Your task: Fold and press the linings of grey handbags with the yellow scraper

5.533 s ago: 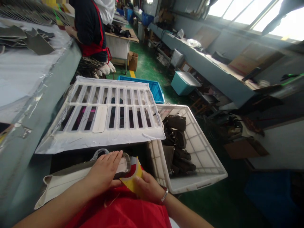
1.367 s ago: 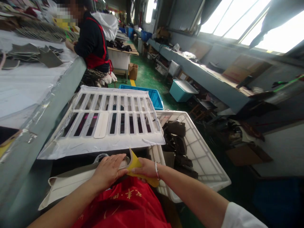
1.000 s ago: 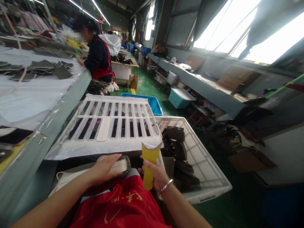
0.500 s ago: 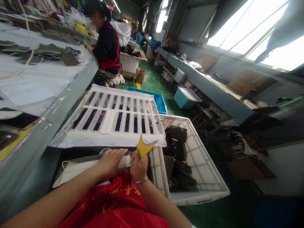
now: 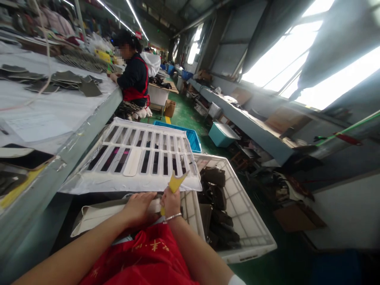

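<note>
My right hand [image 5: 171, 202] is closed round a yellow forked tool [image 5: 177, 182], whose two-pronged end points up and away from me. Just left of it, my left hand [image 5: 139, 208] lies over a cream and grey piece [image 5: 97, 217] in my lap, fingers together and pressed on its end. What the left fingertips touch is partly hidden. Beyond both hands is a white slatted rack [image 5: 127, 181] with a small white strip [image 5: 132, 162] lying on it.
A white crate [image 5: 246, 221] holding dark pieces [image 5: 218, 198] stands at my right. On the left runs a worktable [image 5: 74, 113] with grey cut pieces [image 5: 67, 77] and a phone [image 5: 26, 156]. A co-worker [image 5: 135, 75] sits at its far side. Blue bin [image 5: 194, 140] behind the rack.
The view has tilted up and shifted slightly. The yellow tool stays in my right hand and sits a little lower against the rack. My left hand remains on the cream and grey piece.
</note>
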`<state>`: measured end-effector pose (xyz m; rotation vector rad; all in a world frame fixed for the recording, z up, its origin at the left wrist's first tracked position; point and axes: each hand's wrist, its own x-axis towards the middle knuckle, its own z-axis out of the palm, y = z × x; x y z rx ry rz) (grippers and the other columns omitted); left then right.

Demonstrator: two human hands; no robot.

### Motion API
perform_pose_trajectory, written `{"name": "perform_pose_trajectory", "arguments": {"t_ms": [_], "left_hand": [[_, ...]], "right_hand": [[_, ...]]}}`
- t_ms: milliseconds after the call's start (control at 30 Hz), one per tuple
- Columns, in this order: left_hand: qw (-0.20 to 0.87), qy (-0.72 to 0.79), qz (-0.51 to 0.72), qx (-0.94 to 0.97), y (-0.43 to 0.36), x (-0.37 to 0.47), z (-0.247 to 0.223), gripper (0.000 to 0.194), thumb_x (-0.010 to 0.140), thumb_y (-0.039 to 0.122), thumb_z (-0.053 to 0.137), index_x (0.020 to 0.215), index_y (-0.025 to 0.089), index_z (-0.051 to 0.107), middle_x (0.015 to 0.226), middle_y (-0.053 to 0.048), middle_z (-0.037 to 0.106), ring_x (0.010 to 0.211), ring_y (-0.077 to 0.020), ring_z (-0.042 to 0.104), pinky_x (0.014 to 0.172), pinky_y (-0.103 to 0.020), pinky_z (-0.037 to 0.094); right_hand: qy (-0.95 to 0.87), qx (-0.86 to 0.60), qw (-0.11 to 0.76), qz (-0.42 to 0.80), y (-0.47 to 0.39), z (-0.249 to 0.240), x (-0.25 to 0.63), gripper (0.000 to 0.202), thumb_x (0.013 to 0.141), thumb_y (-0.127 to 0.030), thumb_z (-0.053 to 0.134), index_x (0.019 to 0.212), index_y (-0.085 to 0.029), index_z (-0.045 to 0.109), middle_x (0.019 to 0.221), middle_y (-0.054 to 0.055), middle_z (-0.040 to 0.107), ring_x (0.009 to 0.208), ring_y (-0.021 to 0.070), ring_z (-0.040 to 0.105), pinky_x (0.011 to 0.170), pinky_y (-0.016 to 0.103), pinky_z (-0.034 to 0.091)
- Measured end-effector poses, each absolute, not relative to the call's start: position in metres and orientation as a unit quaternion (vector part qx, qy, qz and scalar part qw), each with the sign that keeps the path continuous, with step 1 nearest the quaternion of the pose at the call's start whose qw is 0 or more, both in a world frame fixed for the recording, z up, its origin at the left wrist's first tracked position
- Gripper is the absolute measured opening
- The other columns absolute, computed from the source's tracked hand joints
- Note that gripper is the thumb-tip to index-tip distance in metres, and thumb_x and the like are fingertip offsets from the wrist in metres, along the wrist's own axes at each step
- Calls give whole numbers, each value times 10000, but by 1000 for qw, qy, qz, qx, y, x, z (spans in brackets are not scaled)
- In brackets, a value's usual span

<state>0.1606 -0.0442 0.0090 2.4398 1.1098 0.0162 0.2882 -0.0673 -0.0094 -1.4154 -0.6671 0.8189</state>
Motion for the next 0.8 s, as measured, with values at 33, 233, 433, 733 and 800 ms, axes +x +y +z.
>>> {"name": "perform_pose_trajectory", "arguments": {"t_ms": [33, 233, 433, 733, 800], "left_hand": [[232, 406, 5, 884, -44, 159, 7, 726, 674, 525, 553, 1304, 192, 411, 1349, -125, 453, 1208, -308, 423, 992, -463, 287], [245, 412, 1, 878, -41, 159, -1, 765, 650, 524, 552, 1314, 171, 413, 1360, -130, 442, 1219, -313, 414, 1006, -469, 271], [250, 420, 17, 872, -40, 163, -3, 759, 680, 568, 496, 1302, 138, 427, 1335, -152, 461, 1189, -344, 430, 999, -512, 251], [264, 439, 40, 858, -50, 165, 27, 715, 646, 494, 587, 1254, 134, 477, 1279, -169, 513, 1159, -336, 471, 1011, -520, 279], [260, 435, 72, 859, -53, 139, 34, 746, 685, 446, 581, 1339, 151, 374, 1409, -132, 372, 1276, -286, 353, 1080, -469, 207]], "right_hand": [[-266, -608, 651, 370, -68, -8, 293, 198, 764, -355, 420, 886, -201, 442, 483, -109, 292, 351, 71, 264, 365, 199, 284], [-159, -559, 699, 418, -72, -7, 299, 460, 616, -493, 559, 935, -191, 425, 466, -132, 297, 331, 40, 204, 312, 168, 175], [-146, -566, 699, 412, -68, -19, 294, 494, 617, -524, 575, 944, -189, 417, 474, -129, 325, 326, 39, 238, 300, 169, 202], [-242, -595, 620, 451, -65, -8, 289, 442, 642, -550, 647, 767, -210, 394, 401, -125, 323, 296, 45, 252, 286, 166, 208], [-297, -591, 576, 481, -61, 1, 294, 427, 698, -586, 591, 752, -205, 407, 420, -92, 404, 306, 62, 328, 307, 187, 282]]}}
